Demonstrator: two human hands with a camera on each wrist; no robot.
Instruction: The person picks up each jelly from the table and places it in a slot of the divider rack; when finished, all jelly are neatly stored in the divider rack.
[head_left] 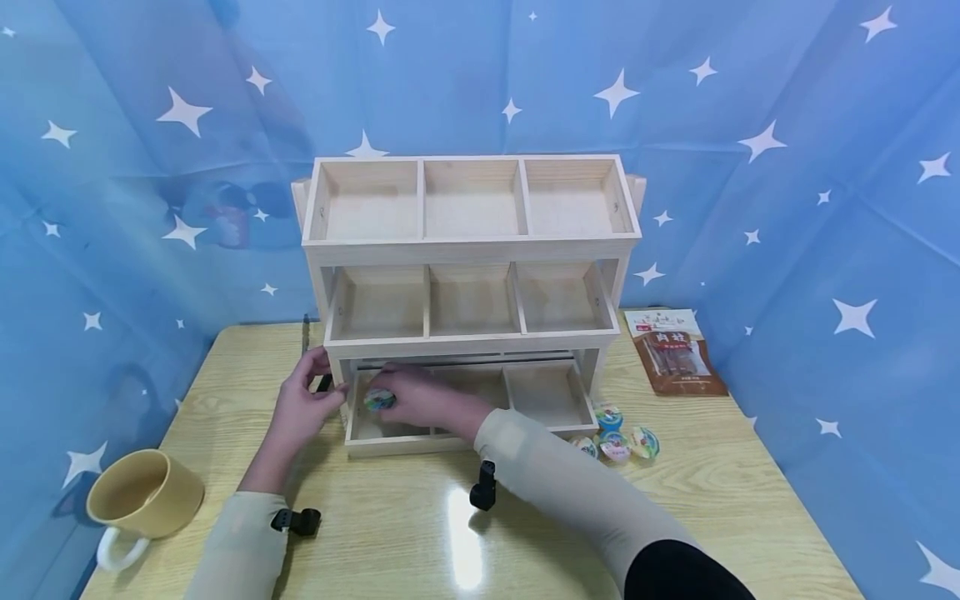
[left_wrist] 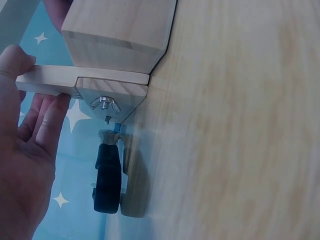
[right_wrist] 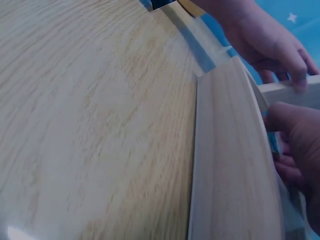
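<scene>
A pale wooden three-tier rack stands at the back of the table, each tier split into three compartments. My left hand grips its lower left side; in the left wrist view, thumb and fingers lie on opposite faces of a wooden side board. Over the bottom tier's left compartment, my right hand holds a small jelly cup with a colourful lid. In the right wrist view the tray's front board partly hides that hand, and the cup does not show.
Several jelly cups cluster by the rack's lower right corner. Behind them lies a brown snack packet. A yellow mug with a white handle stands front left. A black-handled tool is near the rack's left side.
</scene>
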